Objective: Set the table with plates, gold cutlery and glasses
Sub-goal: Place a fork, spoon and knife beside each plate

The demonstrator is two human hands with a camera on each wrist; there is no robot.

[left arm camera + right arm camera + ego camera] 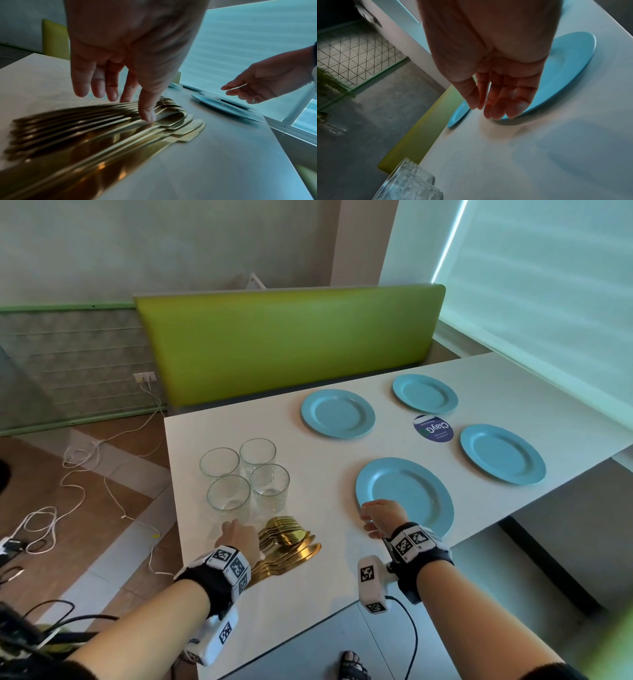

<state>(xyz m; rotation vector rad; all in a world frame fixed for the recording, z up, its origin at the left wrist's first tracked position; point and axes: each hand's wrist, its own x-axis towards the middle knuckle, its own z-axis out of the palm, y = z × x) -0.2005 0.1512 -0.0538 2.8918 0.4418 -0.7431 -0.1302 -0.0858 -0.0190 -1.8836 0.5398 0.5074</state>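
Gold cutlery [289, 544] under left hand [238, 539] thumb, seemingly touching, right hand [378, 517] fingers relaxed, glasses [246, 479] empty.

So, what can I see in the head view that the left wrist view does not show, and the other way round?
Only the head view shows the four glasses, the round sticker and all four blue plates laid out on the table.

Only the left wrist view shows the contact: the left hand with its thumb tip on the gold cutlery, the other fingers straight above it.

Both show the cutlery pile, some plates and the right hand, empty, near the nearest plate.
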